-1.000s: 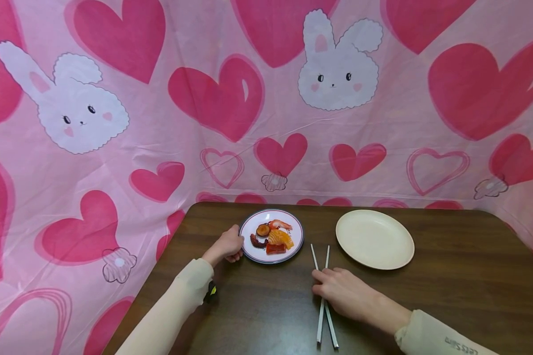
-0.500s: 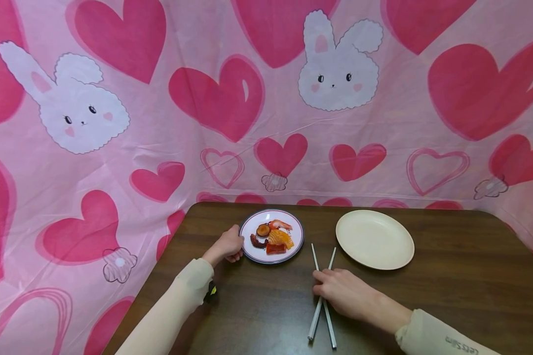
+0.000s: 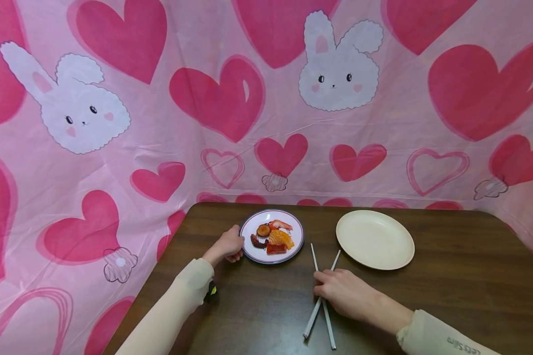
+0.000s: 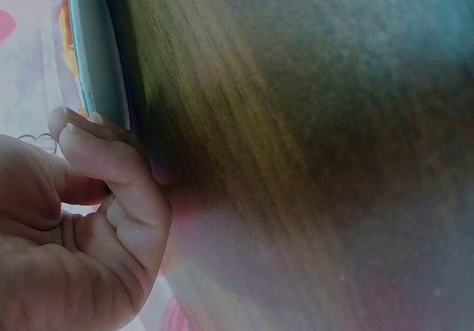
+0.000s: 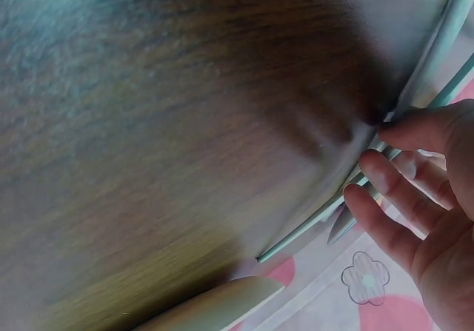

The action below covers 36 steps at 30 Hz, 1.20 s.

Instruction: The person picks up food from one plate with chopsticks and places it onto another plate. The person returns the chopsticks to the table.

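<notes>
In the head view my left hand grips the left rim of a small white plate with coloured rim lines. The left wrist view shows curled fingers at the plate's edge. Several food pieces lie on it: a shrimp, an orange slice, a red block, a round brown slice and a dark curled piece. Two pale chopsticks cross in an X under my right hand, whose thumb and fingertips pinch them near the crossing, close over the table.
A cream oval plate with nothing on it stands at the back right of the brown wooden table. Behind the table hangs a pink cloth with hearts and rabbits.
The chopsticks have spread wider: one has turned, its far tip going right and its near end left. The left hand and both plates have stayed put.
</notes>
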Motion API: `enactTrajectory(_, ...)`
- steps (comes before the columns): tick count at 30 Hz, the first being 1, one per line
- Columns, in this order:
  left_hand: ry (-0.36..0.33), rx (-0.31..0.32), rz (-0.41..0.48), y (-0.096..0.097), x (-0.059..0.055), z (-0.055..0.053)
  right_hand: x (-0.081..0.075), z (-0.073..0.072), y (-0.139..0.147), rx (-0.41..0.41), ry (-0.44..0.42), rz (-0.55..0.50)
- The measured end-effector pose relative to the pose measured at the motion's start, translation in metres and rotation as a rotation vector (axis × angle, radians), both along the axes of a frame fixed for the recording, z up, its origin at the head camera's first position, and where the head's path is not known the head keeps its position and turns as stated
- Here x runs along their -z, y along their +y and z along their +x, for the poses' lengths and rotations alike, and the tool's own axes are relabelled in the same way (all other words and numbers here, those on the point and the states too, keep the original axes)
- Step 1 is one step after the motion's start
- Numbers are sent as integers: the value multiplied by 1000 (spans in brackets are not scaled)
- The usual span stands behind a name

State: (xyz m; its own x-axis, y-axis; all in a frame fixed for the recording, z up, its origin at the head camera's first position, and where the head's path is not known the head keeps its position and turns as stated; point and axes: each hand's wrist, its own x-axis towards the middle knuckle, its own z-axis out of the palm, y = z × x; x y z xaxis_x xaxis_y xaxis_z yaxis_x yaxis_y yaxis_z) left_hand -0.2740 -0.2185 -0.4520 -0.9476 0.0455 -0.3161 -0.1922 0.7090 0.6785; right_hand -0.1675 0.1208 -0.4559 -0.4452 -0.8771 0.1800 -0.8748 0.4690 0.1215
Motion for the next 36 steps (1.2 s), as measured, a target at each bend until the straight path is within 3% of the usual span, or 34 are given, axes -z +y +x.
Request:
enactTrajectory(6, 6, 9, -1, -1, 0, 0, 2, -1, 1, -1, 4, -18)
enactTrajectory(21, 4, 7, 5, 0, -2, 1, 0, -5, 8, -17, -133, -93)
enactTrajectory(36, 9, 9, 6, 0, -2, 2, 1, -3, 12, -43, -122, -116)
